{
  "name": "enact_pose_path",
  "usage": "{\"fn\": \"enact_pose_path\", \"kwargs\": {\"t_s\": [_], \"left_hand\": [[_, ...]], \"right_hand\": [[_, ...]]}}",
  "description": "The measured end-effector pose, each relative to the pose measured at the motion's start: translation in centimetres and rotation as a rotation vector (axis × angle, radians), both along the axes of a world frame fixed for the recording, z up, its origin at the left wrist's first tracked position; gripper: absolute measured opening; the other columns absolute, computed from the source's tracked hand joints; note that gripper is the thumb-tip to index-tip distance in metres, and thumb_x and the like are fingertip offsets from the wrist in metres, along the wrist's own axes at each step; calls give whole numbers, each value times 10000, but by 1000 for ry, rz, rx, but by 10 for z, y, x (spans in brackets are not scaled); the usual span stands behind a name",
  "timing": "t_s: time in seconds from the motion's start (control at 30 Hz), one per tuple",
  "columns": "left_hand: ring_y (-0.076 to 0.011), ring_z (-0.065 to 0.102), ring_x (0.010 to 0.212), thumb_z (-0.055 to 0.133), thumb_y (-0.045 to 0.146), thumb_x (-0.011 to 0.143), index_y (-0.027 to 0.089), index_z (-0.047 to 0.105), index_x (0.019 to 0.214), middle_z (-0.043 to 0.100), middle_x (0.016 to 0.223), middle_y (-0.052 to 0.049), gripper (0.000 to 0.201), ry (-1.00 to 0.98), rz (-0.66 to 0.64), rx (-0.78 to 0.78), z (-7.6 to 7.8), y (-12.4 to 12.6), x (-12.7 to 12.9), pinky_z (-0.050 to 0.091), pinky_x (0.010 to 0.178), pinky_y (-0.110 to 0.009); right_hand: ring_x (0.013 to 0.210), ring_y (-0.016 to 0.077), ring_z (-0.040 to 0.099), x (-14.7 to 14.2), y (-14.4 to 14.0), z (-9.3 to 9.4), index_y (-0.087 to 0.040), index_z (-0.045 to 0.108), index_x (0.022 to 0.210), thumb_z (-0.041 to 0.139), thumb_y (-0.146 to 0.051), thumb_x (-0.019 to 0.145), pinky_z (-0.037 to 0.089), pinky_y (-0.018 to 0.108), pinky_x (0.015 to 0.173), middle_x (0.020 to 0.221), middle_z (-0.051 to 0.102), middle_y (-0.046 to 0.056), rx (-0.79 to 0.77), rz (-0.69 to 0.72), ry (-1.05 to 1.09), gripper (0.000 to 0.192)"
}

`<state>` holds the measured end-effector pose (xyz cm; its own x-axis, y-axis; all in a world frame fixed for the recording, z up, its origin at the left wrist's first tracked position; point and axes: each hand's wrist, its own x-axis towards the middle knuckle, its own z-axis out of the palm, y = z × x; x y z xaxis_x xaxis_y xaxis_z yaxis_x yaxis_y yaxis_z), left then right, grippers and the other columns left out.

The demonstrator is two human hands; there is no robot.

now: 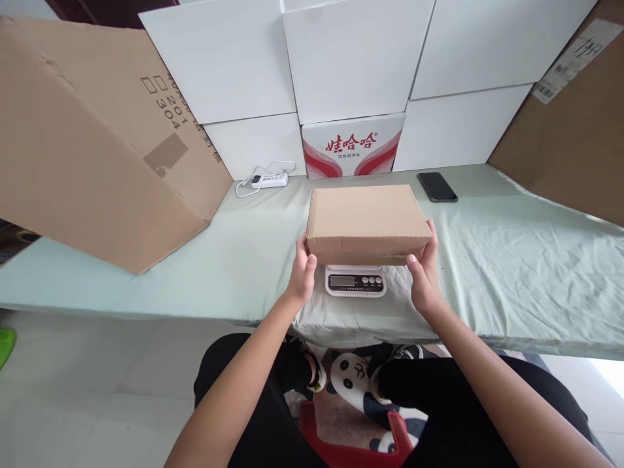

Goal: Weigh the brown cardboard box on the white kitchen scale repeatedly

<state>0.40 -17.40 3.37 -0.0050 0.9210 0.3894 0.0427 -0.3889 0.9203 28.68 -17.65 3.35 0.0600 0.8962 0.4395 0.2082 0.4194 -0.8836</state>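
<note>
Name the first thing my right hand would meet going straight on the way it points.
The cardboard box: the right hand points forward and inward, gripping its right side, so it would likely press into it at once. The exact angle is hard to judge.

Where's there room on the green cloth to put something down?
Bare cloth lies between the left cardboard and the left hand. Another bare, wrinkled patch lies right of the right hand, nearer than the phone. It's crowded in the middle, where both hands hold the brown box over the scale.
</note>
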Motion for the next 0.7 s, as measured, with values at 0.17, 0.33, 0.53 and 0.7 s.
{"fn": "enact_pose_path", "kwargs": {"t_s": [0.17, 0.33, 0.53, 0.7], "left_hand": [[-389, 339, 1785, 443, 948, 988, 346, 428, 1714, 447, 1859, -128, 944, 12, 38, 5, 3, -3, 3, 335, 1443, -574], [-374, 403, 1758, 423, 907, 1026, 352, 439, 1720, 480, 1846, -116, 890, 20, 8, 12, 7, -5, 7, 368, 1430, -542], [-371, 422, 1750, 416, 905, 1031, 325, 470, 1719, 540, 1810, -130, 901, 33, 31, 38, 5, -3, 5, 351, 1440, -543], [-369, 508, 1699, 412, 881, 1050, 300, 505, 1702, 630, 1732, -146, 878, 28, 22, 37, 7, 7, 6, 440, 1388, -536]], "right_hand": [[1808, 424, 285, 3, 1, 7, -437, 147, 1834, 549, -736, 1058, 198, 793, 1464, 1895, 397, 70, 9, -23, 44, 924], [1839, 421, 176, 5, 4, 9, -421, 264, 1816, 544, -769, 1042, 185, 745, 1489, 1943, 288, 30, -14, -60, 18, 894], [1859, 368, 95, 7, 8, -1, -469, 227, 1819, 528, -740, 1071, 86, 720, 1508, 1973, 184, -44, -34, -26, 51, 850], [1830, 365, 237, 6, 18, -3, -503, 244, 1805, 488, -765, 1073, 269, 698, 1484, 1933, 310, -56, 17, 9, 40, 814]]}}
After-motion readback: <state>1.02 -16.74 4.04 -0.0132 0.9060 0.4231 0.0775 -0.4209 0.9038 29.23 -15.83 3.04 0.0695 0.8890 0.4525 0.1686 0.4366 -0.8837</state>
